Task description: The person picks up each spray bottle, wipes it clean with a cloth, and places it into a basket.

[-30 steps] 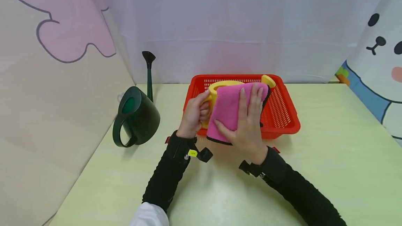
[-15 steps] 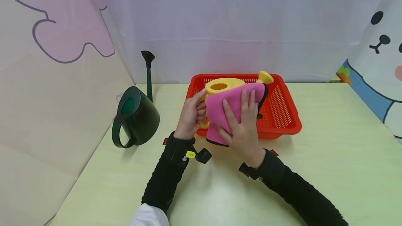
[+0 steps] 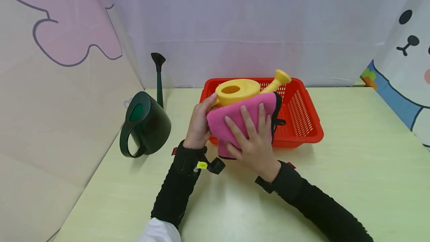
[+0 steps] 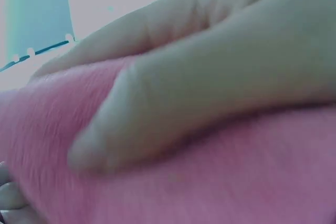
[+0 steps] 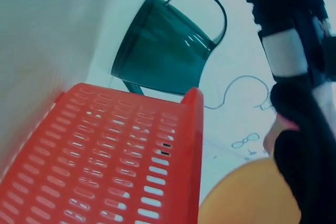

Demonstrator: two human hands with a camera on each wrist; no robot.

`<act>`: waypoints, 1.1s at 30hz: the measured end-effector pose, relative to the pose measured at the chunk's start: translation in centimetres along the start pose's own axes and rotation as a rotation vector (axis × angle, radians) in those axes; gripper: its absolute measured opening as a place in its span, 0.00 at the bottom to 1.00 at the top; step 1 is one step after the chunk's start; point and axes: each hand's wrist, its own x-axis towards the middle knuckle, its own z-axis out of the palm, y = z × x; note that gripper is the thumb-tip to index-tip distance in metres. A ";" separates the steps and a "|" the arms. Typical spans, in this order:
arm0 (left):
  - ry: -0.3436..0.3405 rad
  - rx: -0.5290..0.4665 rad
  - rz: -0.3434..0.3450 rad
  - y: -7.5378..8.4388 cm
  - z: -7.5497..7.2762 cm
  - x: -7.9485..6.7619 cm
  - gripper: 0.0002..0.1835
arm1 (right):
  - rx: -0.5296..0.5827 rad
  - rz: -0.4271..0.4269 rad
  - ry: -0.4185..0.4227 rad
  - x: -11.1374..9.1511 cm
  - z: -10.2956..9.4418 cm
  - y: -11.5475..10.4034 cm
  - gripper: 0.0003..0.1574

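My left hand (image 3: 199,124) grips the handle side of a yellow watering can (image 3: 246,87), most of the handle hidden by fingers and cloth. The can's top opening and its spout, ending in a flared head, show above the cloth. With fingers spread and fairly straight, my right hand (image 3: 256,146) presses a pink cloth (image 3: 221,124) with a black edge against the can's side. The cloth hides the can's lower body. In the left wrist view the pink cloth (image 4: 252,171) fills the lower part, a hand lying across it.
Behind the can, a red perforated basket (image 3: 302,122) stands at the table's back edge. A dark green watering can (image 3: 152,126) with a long upright spout stands left, its handle towards the front. A white curtain (image 3: 215,29) hangs behind the table (image 3: 352,167).
The yellow can's top and spout have come further into view above the cloth. My right hand has slid the cloth down and left over the can. The green can and basket stay put.
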 end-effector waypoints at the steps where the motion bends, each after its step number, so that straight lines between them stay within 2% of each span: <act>1: -0.005 -0.014 -0.001 0.1 0.0 0.0 0.19 | 0.032 0.022 0.011 0.1 0.0 0.2 0.39; 4: -0.029 -0.045 0.006 0.2 -0.2 0.0 0.24 | 0.155 0.128 0.018 0.4 -0.2 0.9 0.42; 8: -0.033 -0.035 0.026 0.4 -0.3 0.1 0.25 | 0.327 0.302 -0.012 0.8 -0.6 1.6 0.46; 10: -0.023 -0.036 0.027 0.4 -0.3 0.1 0.25 | 0.383 0.353 -0.028 0.9 -0.7 1.8 0.46; 12: -0.016 -0.039 0.026 0.4 -0.3 0.0 0.25 | 0.407 0.362 -0.034 0.9 -0.8 1.8 0.47; 17: -0.032 -0.039 0.065 0.3 -0.4 -0.2 0.22 | 0.348 0.291 0.019 1.0 -0.7 1.5 0.52; 23: -0.088 -0.029 0.118 0.3 -0.5 -0.4 0.19 | 0.201 0.138 0.083 0.8 -0.4 0.7 0.53; 30: -0.093 -0.021 0.073 0.2 -0.3 -0.7 0.08 | -0.077 0.000 0.043 -0.4 0.3 -0.9 0.45; 33: -0.078 -0.006 0.063 0.3 -0.2 -0.8 0.08 | -0.119 -0.030 0.025 -0.6 0.5 -1.1 0.44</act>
